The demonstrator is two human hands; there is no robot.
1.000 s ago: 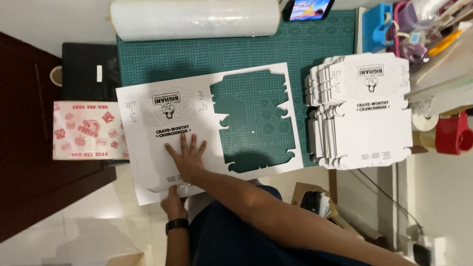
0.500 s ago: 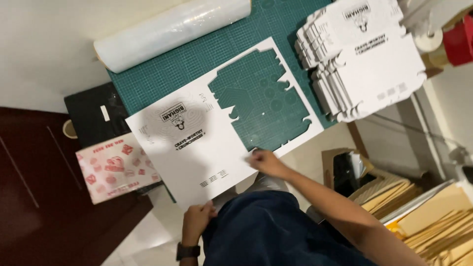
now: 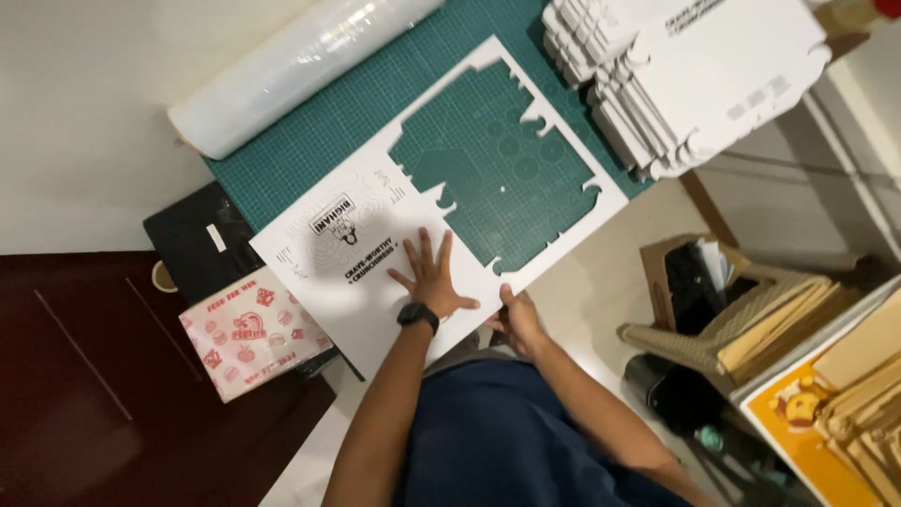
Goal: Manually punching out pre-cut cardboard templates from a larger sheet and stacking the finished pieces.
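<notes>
A large white die-cut cardboard sheet (image 3: 319,253) lies on the green cutting mat (image 3: 310,131). It carries a black print, and a big cut-out hole in it shows the mat beneath. My left hand (image 3: 434,277), with a black watch on the wrist, rests flat on the sheet beside the print, fingers spread. At the sheet's near edge, just below the cut-out, my right hand (image 3: 516,319) grips the sheet.
A stack of white die-cut box blanks (image 3: 694,75) sits at the mat's far right. A roll of clear film (image 3: 291,70) lies along the back edge. A black case (image 3: 202,244) and a red-and-white printed pack (image 3: 253,333) lie left. Boxes of brown cardboard (image 3: 798,329) stand at the right.
My left hand has moved from the sheet's near edge up onto its printed face. My right hand stays at the near edge. The view has tilted and shifted right.
</notes>
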